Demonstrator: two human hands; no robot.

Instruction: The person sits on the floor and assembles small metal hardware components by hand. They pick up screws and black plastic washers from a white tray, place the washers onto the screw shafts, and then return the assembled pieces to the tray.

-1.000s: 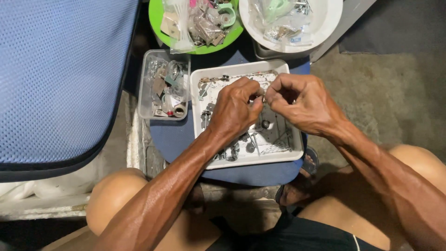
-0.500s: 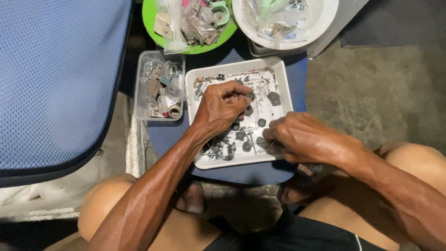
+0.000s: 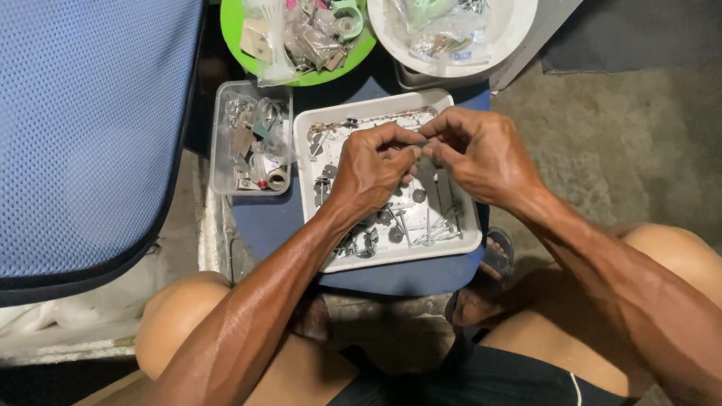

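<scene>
Head view: a small slim metal part (image 3: pixel 423 143) is pinched between the fingertips of both hands, held just above the far half of a white rectangular tray (image 3: pixel 468 239). Its long axis appears to run roughly across the view, from one hand to the other, though most of it is hidden by the fingers. The left hand (image 3: pixel 370 167) is closed on its near-left end with thumb and forefinger pressed together; the right hand (image 3: pixel 481 154) is closed on the opposite end in the same pinch, so that the part lies directly between the two grips, equally near to each. Beneath the hands, the tray is seen to hold many loose small metal pieces (image 3: pixel 398 229), pin-like and disc-headed, scattered over its floor. Just to the left of the tray stands a clear plastic box (image 3: pixel 218 135) of mixed small hardware. Beyond them a green round dish (image 3: pixel 233 34) and a white round bowl (image 3: pixel 526 22) are filled with bags and bits. All are carried on a low bench with a dark blue top (image 3: pixel 406 274). A blue mesh cushion (image 3: pixel 83 128) lies at the left, bare knees are seen below, and a rough concrete floor (image 3: pixel 624 143) lies at the right.
</scene>
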